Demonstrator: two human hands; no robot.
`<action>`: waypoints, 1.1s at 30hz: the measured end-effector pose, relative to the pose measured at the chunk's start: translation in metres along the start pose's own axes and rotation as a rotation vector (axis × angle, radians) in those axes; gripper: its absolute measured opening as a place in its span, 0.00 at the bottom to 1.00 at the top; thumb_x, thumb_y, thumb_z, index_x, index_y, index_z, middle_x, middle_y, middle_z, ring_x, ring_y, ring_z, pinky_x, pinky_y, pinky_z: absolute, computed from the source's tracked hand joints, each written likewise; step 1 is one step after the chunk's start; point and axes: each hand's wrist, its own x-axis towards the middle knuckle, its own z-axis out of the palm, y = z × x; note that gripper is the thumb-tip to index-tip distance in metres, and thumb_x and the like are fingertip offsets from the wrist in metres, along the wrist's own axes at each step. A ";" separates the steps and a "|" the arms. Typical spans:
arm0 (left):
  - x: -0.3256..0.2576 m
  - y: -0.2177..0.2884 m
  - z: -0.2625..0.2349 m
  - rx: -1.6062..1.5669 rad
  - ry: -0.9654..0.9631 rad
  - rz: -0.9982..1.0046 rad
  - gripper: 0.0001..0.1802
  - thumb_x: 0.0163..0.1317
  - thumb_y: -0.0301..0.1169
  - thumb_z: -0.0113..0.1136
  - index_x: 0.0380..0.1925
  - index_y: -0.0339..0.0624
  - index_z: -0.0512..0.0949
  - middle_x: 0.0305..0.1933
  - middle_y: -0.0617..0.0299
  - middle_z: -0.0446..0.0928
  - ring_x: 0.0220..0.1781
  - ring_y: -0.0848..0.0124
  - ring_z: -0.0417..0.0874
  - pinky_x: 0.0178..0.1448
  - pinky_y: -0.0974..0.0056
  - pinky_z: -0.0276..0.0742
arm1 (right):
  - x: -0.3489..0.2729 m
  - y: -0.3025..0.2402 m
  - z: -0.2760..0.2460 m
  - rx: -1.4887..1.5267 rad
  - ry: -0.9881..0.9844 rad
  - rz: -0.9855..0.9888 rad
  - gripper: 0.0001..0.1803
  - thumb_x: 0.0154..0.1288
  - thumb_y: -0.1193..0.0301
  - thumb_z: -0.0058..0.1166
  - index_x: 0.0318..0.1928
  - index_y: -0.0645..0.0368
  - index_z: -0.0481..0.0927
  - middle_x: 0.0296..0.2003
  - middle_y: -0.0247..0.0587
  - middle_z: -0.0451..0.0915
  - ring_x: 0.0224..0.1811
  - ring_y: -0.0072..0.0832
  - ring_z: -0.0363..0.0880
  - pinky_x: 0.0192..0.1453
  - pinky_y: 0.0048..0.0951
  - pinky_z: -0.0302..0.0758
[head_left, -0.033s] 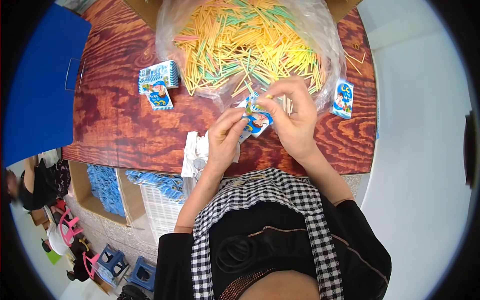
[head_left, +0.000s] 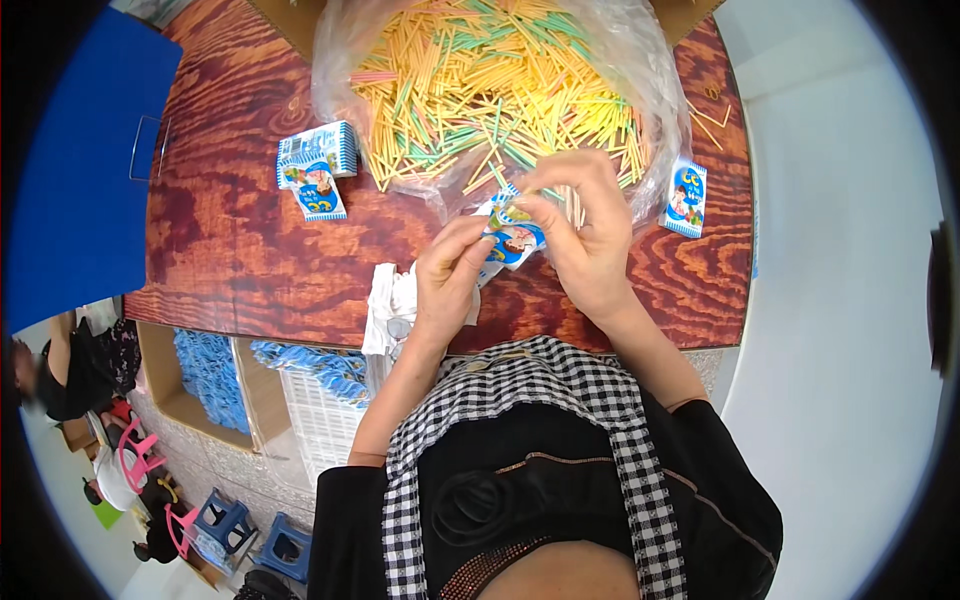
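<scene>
A wooden table (head_left: 250,270) with dark red grain carries a clear plastic bag (head_left: 665,90), spread open and heaped with yellow, orange and green sticks (head_left: 520,90). Near the table's front edge, the left hand (head_left: 452,270) pinches the side of a small packet (head_left: 518,243); the right hand (head_left: 590,230) grips its top between thumb and curled fingers, just below the bag. A white cloth (head_left: 385,310) lies beside the left wrist. Two striped blue-and-white packets (head_left: 320,195) overlap at left; another packet (head_left: 685,198) lies right of the bag, its label bearing yellow lettering and a cartoon figure.
</scene>
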 end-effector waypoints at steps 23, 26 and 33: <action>0.000 -0.002 -0.004 -0.391 -0.034 -0.241 0.12 0.62 0.18 0.58 0.46 0.33 0.79 0.46 0.62 0.77 0.47 0.75 0.78 0.52 0.70 0.75 | 0.014 -0.004 -0.021 -0.105 -0.392 0.016 0.05 0.56 0.78 0.58 0.34 0.62 0.77 0.38 0.38 0.74 0.45 0.32 0.74 0.48 0.27 0.69; -0.001 0.001 -0.004 -0.479 0.036 -0.272 0.11 0.62 0.18 0.58 0.44 0.34 0.78 0.46 0.62 0.77 0.47 0.75 0.79 0.53 0.69 0.76 | 0.011 -0.013 -0.017 -0.095 -0.347 0.068 0.06 0.56 0.78 0.58 0.35 0.62 0.77 0.37 0.38 0.74 0.44 0.34 0.74 0.46 0.28 0.70; 0.005 -0.001 -0.005 -0.313 -0.004 -0.097 0.13 0.60 0.18 0.59 0.46 0.36 0.75 0.51 0.60 0.76 0.52 0.74 0.76 0.57 0.67 0.71 | -0.001 -0.020 0.001 -0.080 -0.296 0.063 0.15 0.55 0.85 0.54 0.45 0.63 0.75 0.34 0.43 0.73 0.35 0.35 0.76 0.40 0.30 0.72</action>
